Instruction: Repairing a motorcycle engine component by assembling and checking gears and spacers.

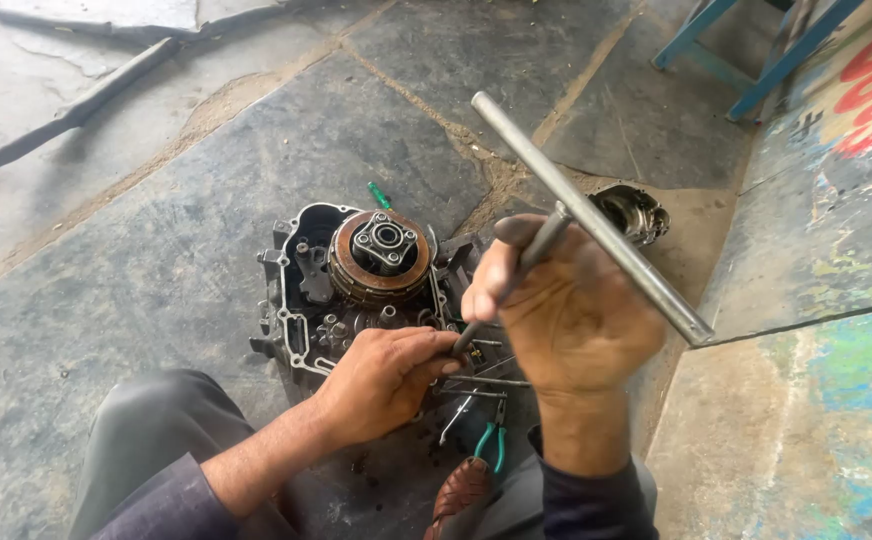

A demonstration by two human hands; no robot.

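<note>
An opened engine case (291, 300) with a round clutch assembly (381, 255) lies on the stone floor. My right hand (571, 320) grips the shaft of a metal T-handle wrench (596, 225), whose crossbar slants from upper left to lower right above the hand. My left hand (386, 380) pinches the lower end of the wrench shaft against the near edge of the engine case. The wrench tip is hidden by my left fingers.
Green-handled pliers (491, 445) and thin metal tools (481, 385) lie on the floor near my knees. A small engine part (636, 212) sits to the right. A painted slab (836, 180) rises at right, with blue stool legs (746, 50) behind. A green-handled screwdriver (379, 195) lies beyond the case.
</note>
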